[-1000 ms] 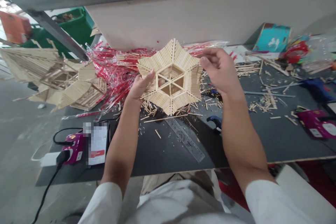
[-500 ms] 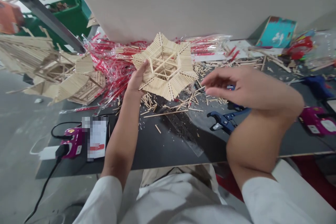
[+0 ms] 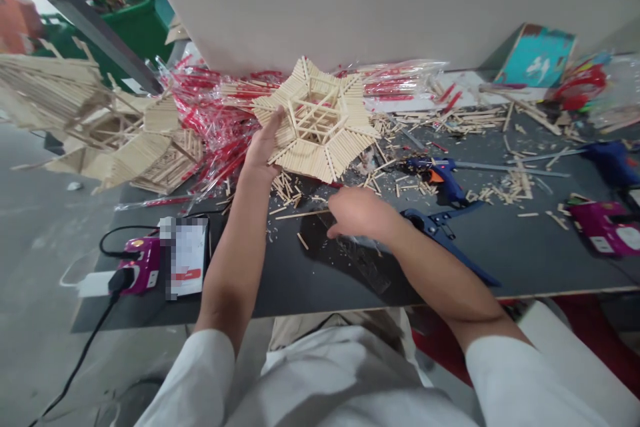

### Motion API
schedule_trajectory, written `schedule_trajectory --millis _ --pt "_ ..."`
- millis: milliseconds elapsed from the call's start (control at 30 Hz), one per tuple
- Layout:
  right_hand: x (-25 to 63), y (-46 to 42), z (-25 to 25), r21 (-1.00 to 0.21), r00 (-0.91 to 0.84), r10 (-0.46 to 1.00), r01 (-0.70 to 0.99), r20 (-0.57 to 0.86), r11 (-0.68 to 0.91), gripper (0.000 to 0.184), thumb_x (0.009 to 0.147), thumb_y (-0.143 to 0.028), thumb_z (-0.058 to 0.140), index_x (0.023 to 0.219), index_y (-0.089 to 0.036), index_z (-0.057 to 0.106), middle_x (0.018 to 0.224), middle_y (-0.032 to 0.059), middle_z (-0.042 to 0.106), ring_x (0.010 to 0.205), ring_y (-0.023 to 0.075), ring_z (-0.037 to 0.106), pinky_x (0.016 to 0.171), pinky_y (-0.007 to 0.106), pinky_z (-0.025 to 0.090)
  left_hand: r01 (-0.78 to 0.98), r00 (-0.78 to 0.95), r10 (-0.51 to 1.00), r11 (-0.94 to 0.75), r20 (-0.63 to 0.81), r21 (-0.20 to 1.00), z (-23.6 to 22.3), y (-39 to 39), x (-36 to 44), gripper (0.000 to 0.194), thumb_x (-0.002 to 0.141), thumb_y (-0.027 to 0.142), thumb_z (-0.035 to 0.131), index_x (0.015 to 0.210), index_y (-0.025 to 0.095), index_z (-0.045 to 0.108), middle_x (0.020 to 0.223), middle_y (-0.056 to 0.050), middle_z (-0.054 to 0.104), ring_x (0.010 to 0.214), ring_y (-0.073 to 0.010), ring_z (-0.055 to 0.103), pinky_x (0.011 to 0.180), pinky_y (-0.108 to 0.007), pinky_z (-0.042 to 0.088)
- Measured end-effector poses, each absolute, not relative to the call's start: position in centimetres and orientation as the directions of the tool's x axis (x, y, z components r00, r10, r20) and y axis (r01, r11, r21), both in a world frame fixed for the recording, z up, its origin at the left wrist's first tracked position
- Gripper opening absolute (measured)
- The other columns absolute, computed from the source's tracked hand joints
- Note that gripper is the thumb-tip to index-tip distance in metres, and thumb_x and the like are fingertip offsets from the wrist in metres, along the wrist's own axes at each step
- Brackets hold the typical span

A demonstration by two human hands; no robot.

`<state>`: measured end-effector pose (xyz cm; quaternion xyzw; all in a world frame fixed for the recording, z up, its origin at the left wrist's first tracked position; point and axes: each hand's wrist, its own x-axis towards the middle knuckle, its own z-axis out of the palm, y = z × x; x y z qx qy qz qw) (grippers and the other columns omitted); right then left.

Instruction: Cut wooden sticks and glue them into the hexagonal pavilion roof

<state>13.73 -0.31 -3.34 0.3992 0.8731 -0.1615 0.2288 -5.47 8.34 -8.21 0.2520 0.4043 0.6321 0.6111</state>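
Observation:
My left hand [image 3: 265, 147] is closed on the edge of a star-shaped frame built of thin wooden sticks [image 3: 345, 153]. Its thumb lies on the near face, and the open centre shows a lattice of crossed sticks. My right hand [image 3: 357, 213] is low over the dark table, just below the star, with its fingers curled. A long wooden stick [image 3: 300, 215] lies flat, its right end running under that hand. Whatever the right fingertips hold is hidden. Beside the right forearm lies a blue hand cutter [image 3: 430, 223].
Blue glue gun [image 3: 450, 180] and stick offcuts [image 3: 470, 121] lie at right. Red and clear wrappers [image 3: 215, 107] pile behind. A larger stick structure [image 3: 110, 127] stands at left. A phone [image 3: 187, 260] and purple power adapters [image 3: 143, 260] sit on the dark table [image 3: 300, 293].
My right hand has swung left and down from beside the star to the table below it, its fingers curling. The star has tilted slightly in my left hand.

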Motion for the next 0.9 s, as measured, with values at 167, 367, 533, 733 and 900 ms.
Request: schedule_trajectory --millis 167,367,533,733,900 --pt "12.0 -1.2 -6.3 -0.11 -0.589 0.625 0.767 -0.513 0.632 0.04 0.082 -0.035 0.085 0.112 -0.008 0.082 0.111 0.0261 0.079 0.109 0.0358 0.077 0.09 0.038 0.059 -0.557 -0.105 0.982 0.071 -0.155 0.827 -8.4 8.2 -5.7 0.063 0.095 0.042 0.073 0.153 0.023 0.056 0.151 -0.009 0.065 0.151 -0.0328 0.052 0.132 -0.052 0.034" --pt "12.2 -1.6 -5.8 -0.162 -0.654 0.568 0.715 -0.5 0.68 0.023 0.085 -0.024 0.077 0.101 -0.009 0.083 0.104 0.0254 0.08 0.104 0.0375 0.079 0.084 0.039 0.059 -0.555 -0.11 0.975 0.099 -0.191 0.826 -8.5 8.7 -5.9 0.061 0.096 0.044 0.072 0.15 0.019 0.058 0.14 -0.01 0.072 0.144 -0.0374 0.059 0.125 -0.053 0.046" --pt "13.5 -2.2 -1.8 -0.32 -0.755 0.537 0.649 -0.376 0.69 0.017 0.095 -0.019 0.061 0.099 -0.013 0.077 0.094 0.0191 0.08 0.088 0.0311 0.078 0.072 0.036 0.053 -0.569 -0.161 0.979 0.009 -0.122 0.822 -8.9 8.8 -5.5 0.05 0.094 0.044 0.075 0.136 0.018 0.067 0.119 -0.009 0.08 0.132 -0.0367 0.068 0.112 -0.048 0.059" --pt "16.7 0.4 0.7 -0.943 -0.634 0.77 0.293 -0.069 0.157 0.028 0.092 -0.041 0.076 0.083 -0.021 0.058 0.076 0.0018 0.074 0.068 0.0148 0.068 0.066 0.029 0.051 -0.53 -0.208 0.978 -0.106 -0.008 0.842 -9.2 8.0 -4.8 0.039 0.089 0.046 0.08 0.114 0.017 0.075 0.112 -0.009 0.081 0.128 -0.0345 0.071 0.108 -0.044 0.061" --pt "18.5 2.1 0.6 -0.996 -0.504 0.86 0.008 0.073 0.089 0.038 0.083 -0.048 0.087 0.084 -0.022 0.059 0.074 0.0 0.073 0.064 0.0126 0.066 0.062 0.028 0.055 -0.527 -0.15 0.989 -0.076 -0.004 0.846 -8.9 7.7 -4.8 0.042 0.087 0.046 0.082 0.117 0.018 0.074 0.115 -0.009 0.081 0.12 -0.031 0.075 0.106 -0.042 0.063"
